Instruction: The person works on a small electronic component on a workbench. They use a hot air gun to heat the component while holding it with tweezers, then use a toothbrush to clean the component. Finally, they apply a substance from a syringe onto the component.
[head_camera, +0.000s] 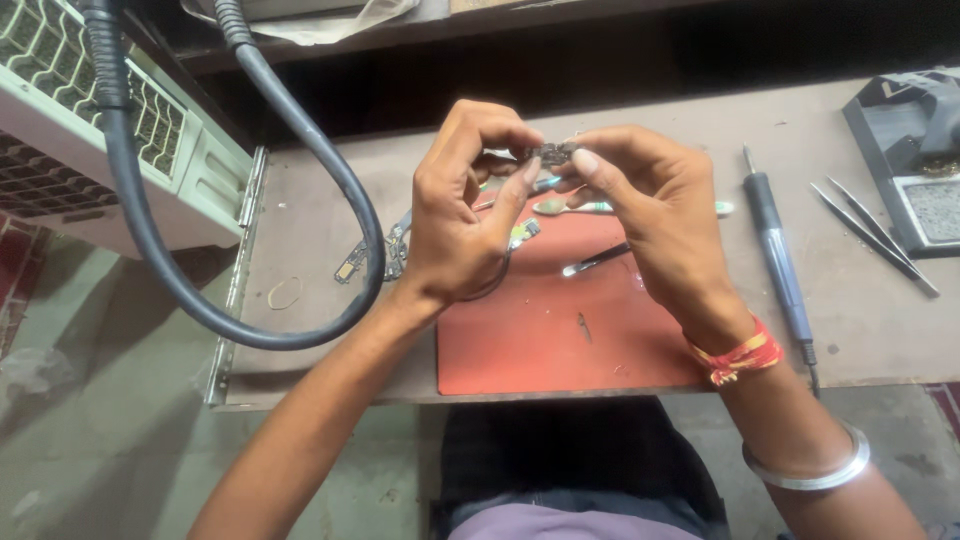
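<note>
My left hand (462, 205) and my right hand (650, 205) meet above the bench, both pinching a small dark circuit part (553, 153) between thumb and fingertips. The part is held over a red work mat (550, 335). On the mat below lie a slim dark tool (596, 260), a tiny black scrap (583, 326) and a small yellow-green board piece (524, 233). A pale brush-like tool (585, 208) lies just beyond the mat, partly hidden by my right hand.
A thick black hose (300, 130) loops over the left of the bench. Small flex boards (372, 258) and a rubber band (285, 293) lie left of the mat. A soldering iron (780, 260), tweezers (872, 235) and a black stand (915, 150) are on the right.
</note>
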